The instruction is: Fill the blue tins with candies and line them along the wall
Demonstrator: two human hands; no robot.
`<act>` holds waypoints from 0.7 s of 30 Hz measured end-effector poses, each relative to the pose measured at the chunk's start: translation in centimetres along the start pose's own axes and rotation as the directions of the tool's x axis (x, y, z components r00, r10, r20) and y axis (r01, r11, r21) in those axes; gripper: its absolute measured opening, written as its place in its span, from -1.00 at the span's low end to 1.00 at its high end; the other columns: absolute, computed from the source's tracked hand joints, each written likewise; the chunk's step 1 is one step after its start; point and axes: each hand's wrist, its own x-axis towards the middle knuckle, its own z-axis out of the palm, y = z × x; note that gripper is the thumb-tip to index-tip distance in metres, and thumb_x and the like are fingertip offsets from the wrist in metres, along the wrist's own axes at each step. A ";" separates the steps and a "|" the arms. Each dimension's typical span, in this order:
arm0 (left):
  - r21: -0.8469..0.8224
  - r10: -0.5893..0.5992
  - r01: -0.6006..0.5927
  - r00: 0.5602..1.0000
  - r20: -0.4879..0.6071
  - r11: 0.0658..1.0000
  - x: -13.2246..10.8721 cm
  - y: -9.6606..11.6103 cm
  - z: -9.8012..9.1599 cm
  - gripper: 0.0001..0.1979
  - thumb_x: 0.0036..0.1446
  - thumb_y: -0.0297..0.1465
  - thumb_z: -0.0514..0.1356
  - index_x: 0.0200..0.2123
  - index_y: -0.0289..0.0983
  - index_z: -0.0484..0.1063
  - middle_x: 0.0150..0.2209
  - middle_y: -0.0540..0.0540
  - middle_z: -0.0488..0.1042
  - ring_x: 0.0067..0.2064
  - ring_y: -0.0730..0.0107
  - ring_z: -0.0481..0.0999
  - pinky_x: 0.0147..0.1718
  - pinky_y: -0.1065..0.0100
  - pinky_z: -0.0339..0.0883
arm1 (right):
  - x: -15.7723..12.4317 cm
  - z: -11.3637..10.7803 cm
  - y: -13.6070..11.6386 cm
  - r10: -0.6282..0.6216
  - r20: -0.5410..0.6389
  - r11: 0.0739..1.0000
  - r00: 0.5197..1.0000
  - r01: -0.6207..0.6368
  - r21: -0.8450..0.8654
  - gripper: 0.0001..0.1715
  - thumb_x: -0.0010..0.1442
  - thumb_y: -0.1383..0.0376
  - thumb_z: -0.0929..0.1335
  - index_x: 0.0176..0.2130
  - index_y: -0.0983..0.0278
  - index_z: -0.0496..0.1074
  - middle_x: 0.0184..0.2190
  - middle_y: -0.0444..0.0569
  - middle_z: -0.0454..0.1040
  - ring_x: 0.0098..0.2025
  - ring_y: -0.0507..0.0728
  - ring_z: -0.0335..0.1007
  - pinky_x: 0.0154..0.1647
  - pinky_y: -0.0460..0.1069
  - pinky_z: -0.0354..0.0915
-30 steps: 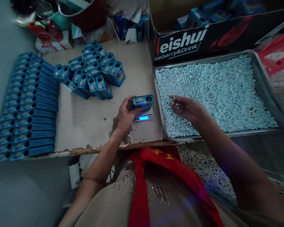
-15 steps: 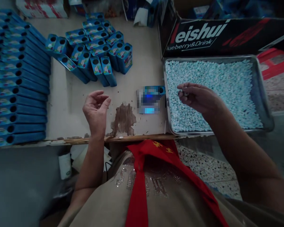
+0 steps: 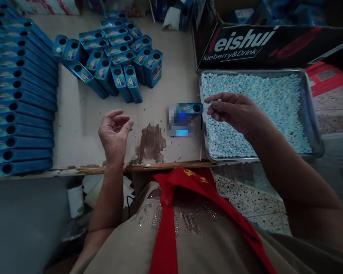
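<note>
Over the left edge of the metal tray (image 3: 317,125), my right hand (image 3: 231,112) is pinched, with a few small pale-blue candies (image 3: 219,101) at its fingertips. The same candies fill the tray. Just left of those fingers a blue flat tin (image 3: 196,109) with a dark round hole in its end lies on a small device with a lit display (image 3: 182,133); pixelation hides most of that device. My left hand (image 3: 114,127) hovers above the table front, fingers loosely curled, thumb apart from them, nothing visible in it.
Rows of blue tins (image 3: 31,129) are stacked along the left side. A loose cluster of similar tins (image 3: 122,57) stands at the back middle. Behind the tray is a black printed carton (image 3: 246,45) with blue tins inside. A worn brown patch (image 3: 151,144) marks the tabletop (image 3: 74,121).
My right hand has moved left and slightly up, from over the candies toward the tin on the device. My left hand has hardly moved.
</note>
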 end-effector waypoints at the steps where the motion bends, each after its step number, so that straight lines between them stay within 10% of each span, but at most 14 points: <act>1: 0.003 -0.014 0.014 1.000 0.003 1.000 0.0 0.2 0.1 -0.63 0.30 -0.38 0.56 0.09 -0.11 0.57 -0.13 -0.02 0.67 -0.10 0.33 0.73 -0.05 0.33 0.72 | -0.1 0.0 -0.1 -0.007 -0.001 1.000 1.000 0.007 -0.024 -0.67 0.28 0.02 0.60 -0.06 0.11 0.64 -0.27 -0.03 0.58 -0.33 0.16 0.39 -0.31 0.06 0.38; 10: 0.028 -0.100 0.099 0.993 0.057 0.995 0.1 2.3 1.6 -0.68 0.23 -0.54 0.51 -0.01 -0.17 0.61 -0.14 -0.02 0.69 -0.09 0.32 0.75 -0.04 0.36 0.69 | -0.2 0.0 -0.9 -0.080 0.004 0.997 0.997 0.080 -0.022 -0.69 0.23 0.08 0.66 -0.09 0.13 0.70 -0.31 -0.04 0.58 -0.35 0.12 0.35 -0.34 0.04 0.32; 21: -0.017 -0.124 0.127 0.982 0.140 0.992 -0.3 1.7 2.5 -0.65 0.18 -0.46 0.54 0.02 -0.16 0.63 -0.11 -0.05 0.71 -0.03 0.28 0.76 0.09 0.26 0.71 | 1.7 1.2 -1.9 -0.276 0.161 0.776 0.948 0.318 -0.545 -0.61 0.39 0.17 0.54 0.15 0.23 0.76 -0.34 -0.06 0.57 -0.30 0.15 0.42 -0.24 0.06 0.29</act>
